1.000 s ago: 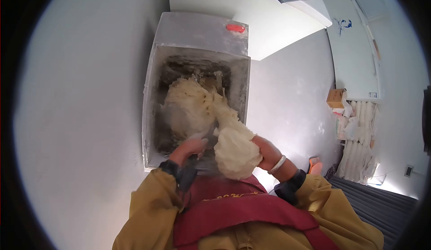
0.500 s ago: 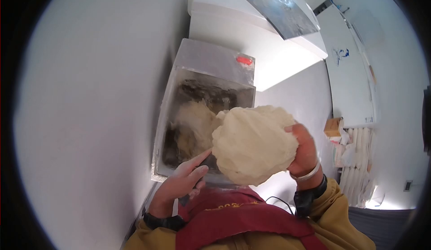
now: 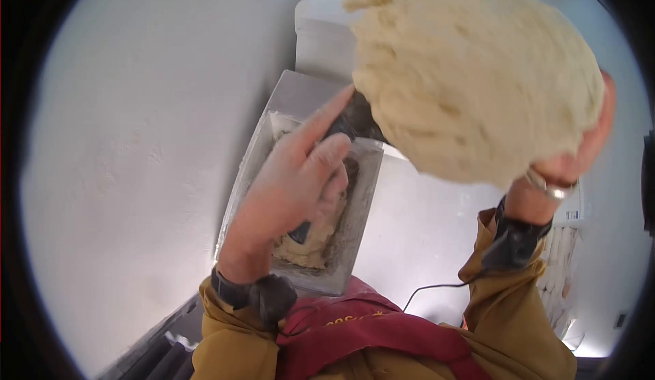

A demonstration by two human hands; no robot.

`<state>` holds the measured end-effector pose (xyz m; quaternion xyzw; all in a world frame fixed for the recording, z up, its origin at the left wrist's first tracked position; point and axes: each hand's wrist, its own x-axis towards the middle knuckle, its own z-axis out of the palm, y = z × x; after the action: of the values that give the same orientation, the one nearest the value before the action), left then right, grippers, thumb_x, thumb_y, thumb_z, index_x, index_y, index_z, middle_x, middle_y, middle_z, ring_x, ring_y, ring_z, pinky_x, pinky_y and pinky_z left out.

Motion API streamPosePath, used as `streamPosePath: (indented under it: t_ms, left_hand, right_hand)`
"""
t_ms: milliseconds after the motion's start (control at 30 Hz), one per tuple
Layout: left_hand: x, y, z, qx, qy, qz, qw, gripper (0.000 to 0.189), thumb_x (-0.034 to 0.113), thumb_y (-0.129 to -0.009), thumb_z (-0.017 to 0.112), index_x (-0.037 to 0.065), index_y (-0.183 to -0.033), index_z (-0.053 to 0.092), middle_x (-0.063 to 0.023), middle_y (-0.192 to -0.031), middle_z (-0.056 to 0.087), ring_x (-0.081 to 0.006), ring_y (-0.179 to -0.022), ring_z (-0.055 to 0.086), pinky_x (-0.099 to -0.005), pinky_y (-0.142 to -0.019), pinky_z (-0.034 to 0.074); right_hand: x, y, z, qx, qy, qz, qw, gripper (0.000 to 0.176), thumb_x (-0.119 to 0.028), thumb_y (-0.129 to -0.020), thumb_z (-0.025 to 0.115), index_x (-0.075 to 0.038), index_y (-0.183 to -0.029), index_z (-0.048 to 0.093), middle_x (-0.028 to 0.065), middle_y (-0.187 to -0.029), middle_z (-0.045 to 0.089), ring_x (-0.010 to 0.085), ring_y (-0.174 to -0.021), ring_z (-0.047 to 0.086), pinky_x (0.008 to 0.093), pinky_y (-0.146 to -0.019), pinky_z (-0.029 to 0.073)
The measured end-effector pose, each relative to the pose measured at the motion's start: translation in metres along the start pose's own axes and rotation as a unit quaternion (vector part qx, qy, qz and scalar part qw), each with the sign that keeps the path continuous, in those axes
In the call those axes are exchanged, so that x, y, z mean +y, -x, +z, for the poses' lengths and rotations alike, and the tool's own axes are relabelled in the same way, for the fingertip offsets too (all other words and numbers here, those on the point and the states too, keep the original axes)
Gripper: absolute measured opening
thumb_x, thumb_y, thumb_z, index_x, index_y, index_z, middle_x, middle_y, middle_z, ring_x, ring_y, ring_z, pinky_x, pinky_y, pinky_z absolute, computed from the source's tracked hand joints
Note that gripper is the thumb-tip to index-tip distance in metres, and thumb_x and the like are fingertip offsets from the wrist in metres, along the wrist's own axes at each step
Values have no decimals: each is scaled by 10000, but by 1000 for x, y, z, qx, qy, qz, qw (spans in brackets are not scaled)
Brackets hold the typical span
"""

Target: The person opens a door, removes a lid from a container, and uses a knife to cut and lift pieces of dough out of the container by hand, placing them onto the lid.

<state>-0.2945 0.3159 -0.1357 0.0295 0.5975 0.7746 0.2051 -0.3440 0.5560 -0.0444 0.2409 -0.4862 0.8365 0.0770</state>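
A large pale slab of dough [image 3: 477, 80] is raised high at the upper right. My right hand [image 3: 580, 141] grips its right and lower edge, with most of the fingers hidden behind it. My left hand [image 3: 293, 175] is closed around a dark-handled blade [image 3: 358, 115], index finger stretched along it. The blade's far end meets the left edge of the dough, which hides its tip. Beneath my left hand, a metal trough [image 3: 361, 223] holds more dough [image 3: 303, 252], partly covered by the hand.
A white wall [image 3: 129, 141] runs along the left of the trough. Beyond the trough stands a white box-shaped unit [image 3: 324, 42], mostly behind the raised dough. White stacked bags [image 3: 556, 264] are at the right. A thin black cable [image 3: 437, 286] hangs by my right sleeve.
Both hands have risen up and away from the trough. The dough has moved up and right, closer to the camera, and the blade has come up with it.
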Motion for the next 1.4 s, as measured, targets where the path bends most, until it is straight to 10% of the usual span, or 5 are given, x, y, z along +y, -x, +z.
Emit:
streamPosePath:
  t_ms: [400, 633, 933, 1100, 1400]
  left_hand:
    - [-181, 134, 23, 225, -24, -153, 962, 503, 98, -918, 359, 92, -1414, 273, 2, -540, 405, -62, -378, 349, -208, -349, 339]
    - [-206, 187, 50, 359, 21, -170, 917, 486, 97, -930, 362, 104, -1410, 285, -10, -551, 418, -66, -388, 364, -206, -342, 334]
    - [-246, 224, 83, 430, 32, -127, 893, 480, 104, -928, 393, 119, -1401, 311, 3, -541, 411, -65, -386, 350, -222, -344, 325]
    - [-253, 226, 92, 455, 20, -127, 881, 474, 90, -919, 423, 90, -1385, 334, 5, -531, 404, -65, -396, 347, -235, -351, 323]
    - [-275, 188, 97, 511, 17, -132, 849, 486, 109, -926, 402, 109, -1403, 308, 15, -542, 399, -56, -385, 350, -217, -347, 337]
  right_hand:
    - [412, -46, -274, -82, 704, -147, 690, 667, -424, -824, 565, 3, -1298, 371, 147, -1280, 455, 289, -1217, 406, 397, -954, 395]
    - [325, 8, -157, -71, 370, 391, 840, 706, -482, -745, 628, -28, -1261, 465, 118, -1226, 531, 266, -1115, 493, 378, -873, 416]
    - [258, -38, -96, -397, 836, 123, 357, 380, -298, -751, 554, 2, -966, 643, 235, -969, 631, 326, -915, 621, 420, -796, 489]
    - [163, -14, -39, -288, 706, -44, 645, 360, -315, -765, 639, -59, -1017, 614, 141, -836, 667, 306, -856, 635, 399, -769, 505]
    - [382, 139, -99, -531, 465, 557, 438, 531, -423, -773, 666, -29, -1116, 569, 133, -1033, 598, 243, -899, 618, 400, -710, 536]
